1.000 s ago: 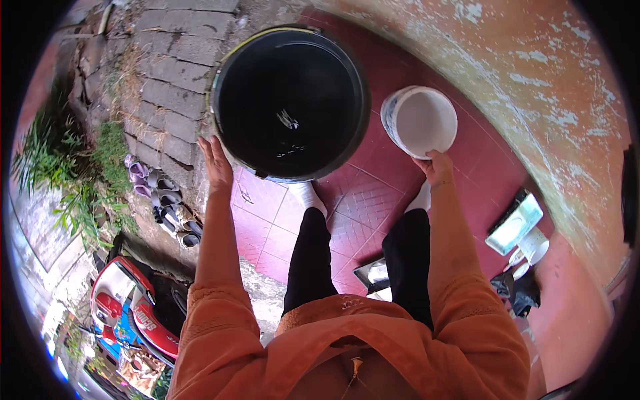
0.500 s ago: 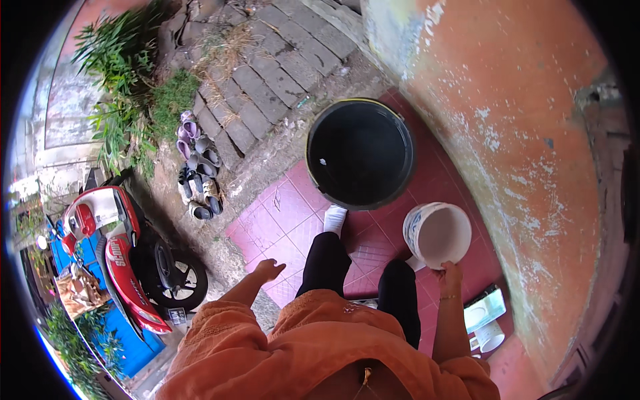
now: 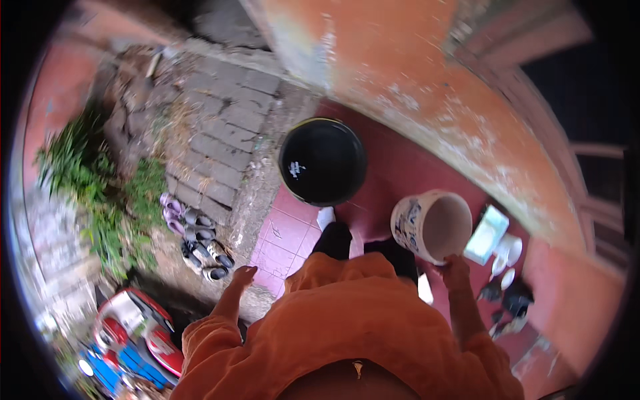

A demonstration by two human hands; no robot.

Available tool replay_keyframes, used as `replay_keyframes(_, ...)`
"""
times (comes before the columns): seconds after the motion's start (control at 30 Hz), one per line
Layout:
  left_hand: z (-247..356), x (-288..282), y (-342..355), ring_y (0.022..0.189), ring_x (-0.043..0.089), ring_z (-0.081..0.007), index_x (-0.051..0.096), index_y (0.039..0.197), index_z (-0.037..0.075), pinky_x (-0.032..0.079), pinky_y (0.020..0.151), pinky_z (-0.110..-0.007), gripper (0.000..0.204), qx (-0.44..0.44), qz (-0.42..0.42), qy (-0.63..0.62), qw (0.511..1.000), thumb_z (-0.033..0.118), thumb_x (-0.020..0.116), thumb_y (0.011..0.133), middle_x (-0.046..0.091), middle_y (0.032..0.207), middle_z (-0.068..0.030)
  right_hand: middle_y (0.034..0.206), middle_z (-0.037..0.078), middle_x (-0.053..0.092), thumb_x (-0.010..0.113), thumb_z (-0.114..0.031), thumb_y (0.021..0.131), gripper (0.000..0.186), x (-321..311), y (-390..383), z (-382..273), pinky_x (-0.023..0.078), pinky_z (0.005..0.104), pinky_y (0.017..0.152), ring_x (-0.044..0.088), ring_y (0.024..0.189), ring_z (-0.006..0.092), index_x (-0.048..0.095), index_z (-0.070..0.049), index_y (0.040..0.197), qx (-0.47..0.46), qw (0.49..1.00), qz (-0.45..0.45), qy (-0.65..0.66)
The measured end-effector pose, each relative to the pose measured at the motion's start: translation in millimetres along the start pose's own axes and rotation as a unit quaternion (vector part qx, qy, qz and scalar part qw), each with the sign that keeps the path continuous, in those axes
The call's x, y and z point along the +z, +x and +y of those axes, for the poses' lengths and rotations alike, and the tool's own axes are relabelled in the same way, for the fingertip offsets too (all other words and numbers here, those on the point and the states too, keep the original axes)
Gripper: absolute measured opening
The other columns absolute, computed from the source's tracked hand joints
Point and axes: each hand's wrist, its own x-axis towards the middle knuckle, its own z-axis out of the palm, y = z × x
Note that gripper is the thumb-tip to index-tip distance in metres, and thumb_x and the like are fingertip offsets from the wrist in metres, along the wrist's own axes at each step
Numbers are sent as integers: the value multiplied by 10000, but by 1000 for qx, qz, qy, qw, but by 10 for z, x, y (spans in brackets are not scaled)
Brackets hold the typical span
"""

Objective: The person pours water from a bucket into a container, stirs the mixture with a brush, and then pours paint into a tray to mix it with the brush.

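A large black tub stands on pink tiles beyond my feet, dark inside with a pale patch near its left side. My right hand grips the lower rim of a white printed bucket, which is tilted with its mouth facing me and right. My left hand, held out low beside my body near the tile edge, holds nothing and looks open, its fingers slightly bent. My feet in white socks are partly hidden below the tub and bucket.
Several pairs of shoes lie left of the tiles, beside plants and grey paving. A red scooter stands lower left. An orange wall runs along the right, with a pale tray and white containers at its foot.
My left hand has moved away from the tub and dropped toward my side. My right hand has drawn the white bucket lower, nearer my body. The tub looks smaller as the view has shifted.
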Motion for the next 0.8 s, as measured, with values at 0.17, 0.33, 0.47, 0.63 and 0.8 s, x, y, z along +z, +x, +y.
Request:
replay_keyframes(0.17,729,-490,-157,441,505,-155,602,829,14,500,437,-300,392,-34,-7,161,986,398,534,874,497,553,-52,908,253,578,438,-59,798,350,-30,-364,183,574,305,584,646,667,308,410,143,1084,-35,995,92,21)
replay_keyframes(0.33,2249,196,-454,762,592,-170,562,1082,26,469,601,-266,365,138,-97,103,980,323,531,872,607,917,-81,834,252,572,444,-21,755,341,-94,-532,495,543,272,456,629,550,272,426,156,1046,-33,980,129,145)
replay_keyframes(0.47,3189,1095,-1301,911,606,-245,487,1214,33,507,754,-339,459,166,-281,56,944,342,549,881,574,1087,-133,842,222,593,464,-27,756,314,-239,-617,804,581,313,547,639,584,275,464,120,1033,-23,972,136,188)
replay_keyframes(0.63,3511,2112,-1952,899,604,-254,415,1278,47,530,739,-356,471,126,-393,143,899,314,514,904,532,1140,-139,833,207,592,473,-29,759,292,-430,-679,1155,586,319,541,636,581,264,475,115,1012,-17,956,171,239)
replay_keyframes(0.8,3554,2848,-2321,872,619,-229,370,1292,28,559,702,-364,544,131,-459,266,838,269,585,855,550,1085,-153,839,182,586,484,-4,760,248,-692,-780,1376,583,309,528,638,610,246,478,113,979,-41,943,204,260)
